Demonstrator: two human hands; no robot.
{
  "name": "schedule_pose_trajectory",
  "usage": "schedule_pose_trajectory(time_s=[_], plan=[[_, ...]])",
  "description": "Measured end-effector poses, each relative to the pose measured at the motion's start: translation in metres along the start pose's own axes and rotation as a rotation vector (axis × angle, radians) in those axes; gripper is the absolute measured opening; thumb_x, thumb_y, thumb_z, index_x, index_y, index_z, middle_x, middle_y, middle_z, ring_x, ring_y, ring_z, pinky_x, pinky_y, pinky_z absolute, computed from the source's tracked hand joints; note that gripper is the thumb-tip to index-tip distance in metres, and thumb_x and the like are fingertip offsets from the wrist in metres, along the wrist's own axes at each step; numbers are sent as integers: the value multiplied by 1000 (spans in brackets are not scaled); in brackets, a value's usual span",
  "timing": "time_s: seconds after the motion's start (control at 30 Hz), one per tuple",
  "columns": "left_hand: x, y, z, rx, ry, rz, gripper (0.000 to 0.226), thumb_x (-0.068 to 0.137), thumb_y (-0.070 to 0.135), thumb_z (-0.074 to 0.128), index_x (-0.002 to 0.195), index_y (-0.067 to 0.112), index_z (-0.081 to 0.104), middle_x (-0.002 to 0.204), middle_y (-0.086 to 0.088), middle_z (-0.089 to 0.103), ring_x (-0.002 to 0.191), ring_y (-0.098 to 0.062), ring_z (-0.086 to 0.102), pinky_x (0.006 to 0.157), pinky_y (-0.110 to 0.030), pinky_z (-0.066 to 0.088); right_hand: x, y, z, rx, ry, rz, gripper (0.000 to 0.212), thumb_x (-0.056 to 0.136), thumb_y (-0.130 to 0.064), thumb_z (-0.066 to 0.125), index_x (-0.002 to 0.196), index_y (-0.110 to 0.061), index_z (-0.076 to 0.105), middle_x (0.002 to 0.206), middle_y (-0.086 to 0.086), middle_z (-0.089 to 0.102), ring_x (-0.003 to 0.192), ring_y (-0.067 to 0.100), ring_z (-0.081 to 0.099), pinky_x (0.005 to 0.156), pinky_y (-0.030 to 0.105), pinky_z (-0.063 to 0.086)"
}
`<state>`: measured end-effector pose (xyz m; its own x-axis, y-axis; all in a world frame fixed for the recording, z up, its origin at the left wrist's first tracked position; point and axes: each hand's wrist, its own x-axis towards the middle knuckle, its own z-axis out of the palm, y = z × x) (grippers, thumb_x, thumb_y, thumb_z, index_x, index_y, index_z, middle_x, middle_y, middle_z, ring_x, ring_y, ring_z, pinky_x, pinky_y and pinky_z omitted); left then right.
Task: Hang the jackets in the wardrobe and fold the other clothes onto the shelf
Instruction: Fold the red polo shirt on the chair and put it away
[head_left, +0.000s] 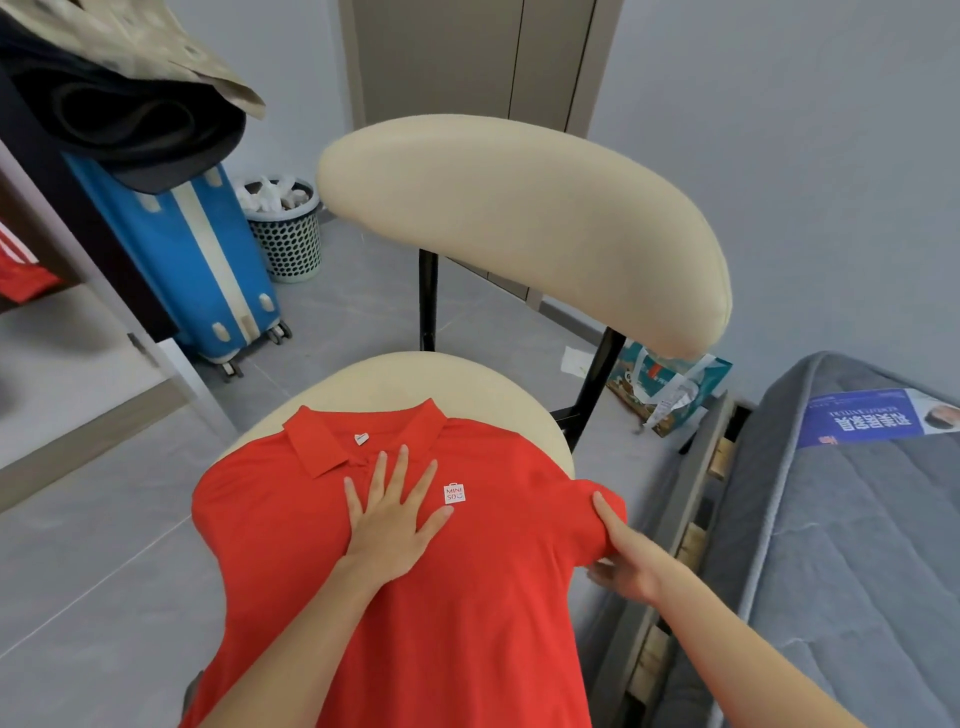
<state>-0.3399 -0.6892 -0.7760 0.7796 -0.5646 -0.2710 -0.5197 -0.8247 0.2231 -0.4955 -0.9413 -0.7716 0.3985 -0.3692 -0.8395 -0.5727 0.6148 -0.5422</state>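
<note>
A red polo shirt (467, 597) laid front-up on a chair seat (395, 379).
Its collar (332, 441) lies toward the backrest (519, 223), small white logo (454, 493) on the chest, lower part hanging off the near edge.

One head-worn wide-angle view is aimed forward and down, held close above a red shirt (467, 613) on a chair (415, 379).

Shirt (467, 597) on chair (519, 218) seat; suitcase (171, 249) & bin (288, 244) behind-left, bag (670, 384) & mattress (831, 571) on rt.
</note>
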Motion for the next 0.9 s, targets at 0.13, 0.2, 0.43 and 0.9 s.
schedule_pose_trajectory(time_s=[0.13, 0.2, 0.43, 0.9], plan=[[1, -2, 0, -2, -19, 6, 68, 92, 70, 16, 148, 44, -13, 156, 6, -31, 141, -19, -34, 109, -57, -21, 2, 10, 9, 223, -19, -171, 45, 88, -37, 67, 122, -13, 51, 120, 10, 61, 103, 26, 62, 82, 39, 54], [1, -1, -1, 2, -25, 6, 68, 92, 70, 16, 148, 44, -14, 156, 6, -31, 141, -20, -34, 109, -57, -21, -4, 4, 13, 197, 107, -407, 29, 93, -30, 61, 117, -14, 56, 116, 9, 64, 103, 24, 62, 85, 35, 52], [1, -1, -2, -1, -34, 2, 69, 92, 70, 17, 148, 44, -14, 156, 6, -31, 141, -20, -33, 109, -57, -21, -28, -14, 19, -286, 364, -731, 14, 100, -37, 47, 104, -31, 58, 98, -11, 66, 81, 1, 63, 66, 9, 45], [3, -2, 0, -2, -38, 2, 68, 92, 70, 18, 149, 45, -11, 156, 7, -31, 141, -19, -34, 108, -57, -21, -12, 21, 8, 247, 55, 64, 41, 90, -31, 66, 125, -11, 58, 87, 10, 69, 66, 21, 64, 46, 27, 51]])
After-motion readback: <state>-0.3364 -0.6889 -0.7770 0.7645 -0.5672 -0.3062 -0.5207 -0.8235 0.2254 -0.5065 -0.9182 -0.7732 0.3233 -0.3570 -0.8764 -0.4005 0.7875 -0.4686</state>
